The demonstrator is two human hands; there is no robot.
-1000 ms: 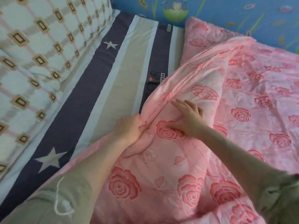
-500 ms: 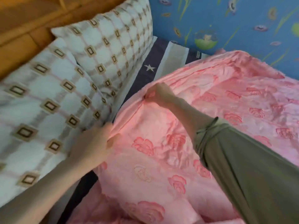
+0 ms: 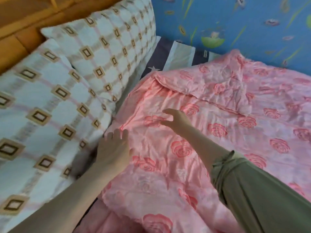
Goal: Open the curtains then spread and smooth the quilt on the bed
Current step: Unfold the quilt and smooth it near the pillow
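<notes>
While left hand [image 3: 112, 148], right hand [image 3: 175, 121] hold fingers wide, pink quilt [image 3: 235, 148] lies wrinkled, corner folded.

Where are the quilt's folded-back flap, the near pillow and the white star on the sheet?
folded-back flap [image 3: 202, 89]: head view, on the flap's rumpled middle.
near pillow [image 3: 42, 125]: head view, on its patterned top face.
white star [image 3: 154, 68]: head view, on the star's centre.
</notes>
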